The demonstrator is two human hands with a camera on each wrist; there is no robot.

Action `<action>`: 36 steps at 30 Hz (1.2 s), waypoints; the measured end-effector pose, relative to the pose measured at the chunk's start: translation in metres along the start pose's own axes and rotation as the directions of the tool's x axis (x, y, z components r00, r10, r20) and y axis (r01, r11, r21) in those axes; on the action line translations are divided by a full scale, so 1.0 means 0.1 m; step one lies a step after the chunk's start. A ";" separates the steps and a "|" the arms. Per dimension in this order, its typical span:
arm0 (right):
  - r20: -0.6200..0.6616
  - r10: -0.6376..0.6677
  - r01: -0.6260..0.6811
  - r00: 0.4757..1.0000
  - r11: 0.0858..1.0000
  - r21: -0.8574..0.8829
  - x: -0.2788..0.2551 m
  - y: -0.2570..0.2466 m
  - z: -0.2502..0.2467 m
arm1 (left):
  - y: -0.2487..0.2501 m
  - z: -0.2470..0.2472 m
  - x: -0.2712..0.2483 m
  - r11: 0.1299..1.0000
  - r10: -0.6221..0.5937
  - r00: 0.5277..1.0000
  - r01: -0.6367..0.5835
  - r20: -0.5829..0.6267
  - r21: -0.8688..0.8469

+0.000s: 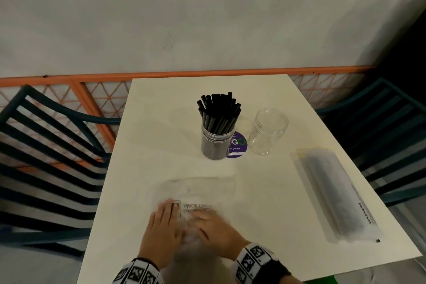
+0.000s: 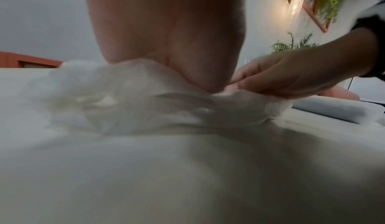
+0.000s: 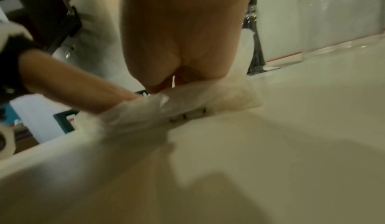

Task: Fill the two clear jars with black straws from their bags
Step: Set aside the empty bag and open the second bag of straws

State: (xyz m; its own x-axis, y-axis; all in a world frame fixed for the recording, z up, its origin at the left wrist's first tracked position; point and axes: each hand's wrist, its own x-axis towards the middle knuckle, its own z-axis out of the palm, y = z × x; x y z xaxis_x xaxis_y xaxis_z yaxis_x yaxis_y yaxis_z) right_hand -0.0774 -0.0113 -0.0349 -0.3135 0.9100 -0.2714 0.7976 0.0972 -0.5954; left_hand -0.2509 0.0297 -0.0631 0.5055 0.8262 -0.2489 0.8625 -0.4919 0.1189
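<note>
Both hands (image 1: 184, 226) lie flat, pressing the empty "MADE" bag (image 1: 198, 191); other bag (image 1: 338, 193) reads "WARNING"

A white rectangular table (image 1: 161, 140) carries everything here. Toward its far middle stands a clear jar packed with black straws (image 1: 215, 131), touching a round purple sticker (image 1: 237, 146) flat on the top. Just right of that sits an empty clear jar (image 1: 267, 132). Along the right edge lies a sealed bag of straws (image 1: 334, 193). At the near edge an empty crumpled plastic bag (image 1: 198, 193) lies flat.
</note>
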 end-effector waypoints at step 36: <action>-0.205 -0.010 -0.069 0.979 0.926 -0.372 -1.85 1.96 -1.49 | 2.27 -0.67 0.69 0.056 -0.150 0.922 0.370 0.358 -0.928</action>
State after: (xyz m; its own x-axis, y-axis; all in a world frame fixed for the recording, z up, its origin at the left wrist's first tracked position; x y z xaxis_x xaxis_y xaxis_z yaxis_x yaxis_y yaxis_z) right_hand 0.2135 -0.1011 0.0112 -0.2087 0.9724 -0.1043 0.9517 0.1774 -0.2507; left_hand -0.0190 -0.0064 0.0114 0.3282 0.7365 -0.5914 0.2576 0.5326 0.8062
